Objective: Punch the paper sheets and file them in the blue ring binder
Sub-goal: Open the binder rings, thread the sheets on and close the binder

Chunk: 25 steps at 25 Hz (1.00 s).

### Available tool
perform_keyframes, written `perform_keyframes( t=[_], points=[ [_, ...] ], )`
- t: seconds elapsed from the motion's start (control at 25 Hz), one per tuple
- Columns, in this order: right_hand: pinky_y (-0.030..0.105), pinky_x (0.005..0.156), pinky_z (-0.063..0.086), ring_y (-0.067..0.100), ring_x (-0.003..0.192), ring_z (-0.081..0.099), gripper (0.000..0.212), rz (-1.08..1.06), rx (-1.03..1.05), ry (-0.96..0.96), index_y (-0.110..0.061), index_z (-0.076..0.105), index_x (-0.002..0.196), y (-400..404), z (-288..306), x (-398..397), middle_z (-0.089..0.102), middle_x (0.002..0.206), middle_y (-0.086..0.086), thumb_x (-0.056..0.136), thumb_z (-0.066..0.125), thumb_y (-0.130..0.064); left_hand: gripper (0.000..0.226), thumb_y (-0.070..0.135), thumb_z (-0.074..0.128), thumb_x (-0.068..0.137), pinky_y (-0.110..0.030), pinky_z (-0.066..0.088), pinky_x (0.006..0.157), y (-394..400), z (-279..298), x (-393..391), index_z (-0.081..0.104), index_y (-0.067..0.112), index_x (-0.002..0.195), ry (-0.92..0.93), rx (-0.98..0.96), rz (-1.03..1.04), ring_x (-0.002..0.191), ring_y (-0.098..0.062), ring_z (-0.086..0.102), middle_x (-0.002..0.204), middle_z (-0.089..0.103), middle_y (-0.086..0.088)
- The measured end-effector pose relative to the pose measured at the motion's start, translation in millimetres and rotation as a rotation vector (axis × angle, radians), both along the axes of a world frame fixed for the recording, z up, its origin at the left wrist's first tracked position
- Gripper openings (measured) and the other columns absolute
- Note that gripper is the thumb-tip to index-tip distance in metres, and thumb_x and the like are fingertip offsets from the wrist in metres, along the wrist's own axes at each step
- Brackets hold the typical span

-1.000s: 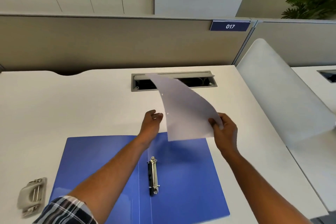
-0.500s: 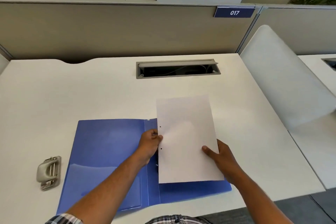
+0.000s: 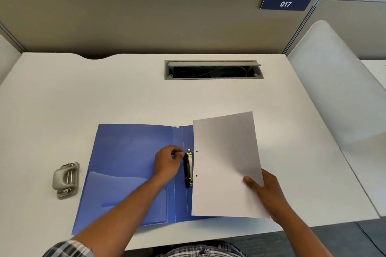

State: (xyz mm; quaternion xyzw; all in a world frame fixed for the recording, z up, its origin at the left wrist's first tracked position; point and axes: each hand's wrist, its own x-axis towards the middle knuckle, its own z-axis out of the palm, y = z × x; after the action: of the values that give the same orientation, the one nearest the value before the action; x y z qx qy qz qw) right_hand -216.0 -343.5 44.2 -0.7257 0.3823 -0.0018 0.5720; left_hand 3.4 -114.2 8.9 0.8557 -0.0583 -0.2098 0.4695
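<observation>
Left hand (image 3: 167, 165) pinches the ring mechanism (image 3: 189, 167) of the blue ring binder (image 3: 129, 162) — likely to open it; right hand (image 3: 266, 191) grips the punched paper sheet (image 3: 225, 165), holes beside the rings — poised for filing.

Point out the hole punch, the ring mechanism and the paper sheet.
hole punch (image 3: 66, 179): head view, on its grey handle.
ring mechanism (image 3: 189, 167): head view, on its metal bar.
paper sheet (image 3: 225, 165): head view, mid-page.
</observation>
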Motion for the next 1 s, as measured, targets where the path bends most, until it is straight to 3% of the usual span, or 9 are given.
perform_keyframes(
  t=[0.16,0.36,0.56,0.76,0.88,1.0],
  points=[
    [0.033,0.075,0.058,0.010,0.084,0.075,0.023,0.029,-0.016,0.009,-0.027,0.070,0.115,1.8,1.8,9.0,0.079,0.098,-0.010,0.093,0.073,-0.029,0.009,0.016,0.065,0.092,-0.011,0.042,0.061,-15.4,7.5,3.7,0.074,0.016,0.091,-0.005,0.035,-0.025,0.073,0.000,0.057,0.084,0.066,0.009],
    [0.042,0.087,0.060,0.016,0.097,0.073,0.042,0.075,-0.061,0.010,-0.027,0.067,0.125,0.2,-3.9,14.1,0.076,0.111,-0.008,0.088,0.074,-0.044,0.011,0.019,0.072,0.088,-0.022,0.049,0.067,-26.5,6.0,12.7,0.077,0.011,0.082,0.035,0.090,-0.047,0.073,-0.011,0.063,0.078,0.070,0.004],
    [0.044,0.088,0.060,0.016,0.099,0.073,0.044,0.079,-0.082,0.023,-0.028,0.065,0.128,-4.3,-11.3,11.0,0.075,0.114,-0.008,0.088,0.072,-0.045,0.018,0.022,0.073,0.088,-0.017,0.042,0.055,-29.6,1.5,15.8,0.075,0.009,0.076,0.075,0.117,-0.060,0.059,-0.005,0.055,0.063,0.062,0.006],
    [0.042,0.087,0.061,0.016,0.098,0.072,0.039,0.078,-0.123,0.059,-0.025,0.066,0.127,-7.9,-14.4,10.5,0.075,0.114,-0.006,0.092,0.072,-0.039,0.007,0.015,0.073,0.087,-0.013,0.041,0.056,-28.3,3.9,7.7,0.068,0.016,0.083,0.041,0.039,-0.040,0.058,-0.007,0.051,0.062,0.054,0.005],
    [0.041,0.088,0.060,0.017,0.100,0.071,0.040,0.075,-0.157,0.073,-0.024,0.065,0.129,-9.6,-15.1,10.4,0.074,0.115,-0.005,0.092,0.072,-0.038,0.020,0.012,0.078,0.082,-0.017,0.048,0.063,-22.1,0.8,-0.8,0.063,0.024,0.083,0.032,-0.035,-0.051,0.062,-0.009,0.055,0.064,0.056,0.002],
    [0.043,0.089,0.060,0.017,0.099,0.071,0.040,0.074,-0.159,0.079,-0.024,0.065,0.128,-10.8,-16.3,9.0,0.074,0.115,-0.006,0.091,0.072,-0.039,0.025,0.010,0.080,0.079,-0.019,0.047,0.064,-18.4,0.3,-9.8,0.062,0.022,0.092,0.017,-0.040,-0.066,0.063,-0.008,0.055,0.067,0.056,0.005]
  ],
)
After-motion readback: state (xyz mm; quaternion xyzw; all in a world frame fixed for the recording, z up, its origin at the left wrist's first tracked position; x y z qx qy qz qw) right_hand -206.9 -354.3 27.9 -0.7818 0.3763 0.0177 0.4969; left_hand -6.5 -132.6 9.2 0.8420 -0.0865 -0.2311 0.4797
